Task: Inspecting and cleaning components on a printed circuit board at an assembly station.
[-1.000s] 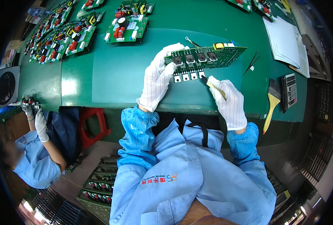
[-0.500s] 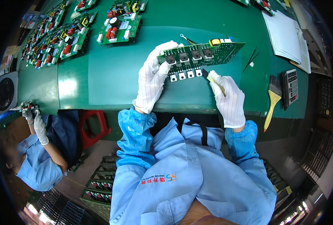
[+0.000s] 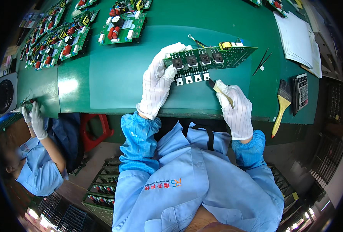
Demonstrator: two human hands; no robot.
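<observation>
My left hand (image 3: 158,82), in a white striped glove, grips a green circuit board (image 3: 235,58) by its left end. The board is raised above the bench with its underside partly towards me. Several black transistors (image 3: 192,60) line its face, and several more with metal tabs (image 3: 197,77) stick out from its lower edge. In my gloved right hand (image 3: 236,112) is a slim tool with a pale handle, seemingly a small brush (image 3: 219,91). Its dark tip is by the rightmost tab; whether they touch I cannot tell.
Behind the board lies a cable with a ring end (image 3: 194,40). Other populated boards (image 3: 121,29) stand at the back left. Tweezers (image 3: 261,62), a wide paintbrush (image 3: 282,102), a calculator (image 3: 300,92) and papers (image 3: 294,40) lie right. A co-worker (image 3: 44,154) sits left near a red stool (image 3: 96,133).
The held board has shifted slightly right and down in the picture. The brush tip has come slightly left and down, still near the rightmost tab. The co-worker's hands have moved.
</observation>
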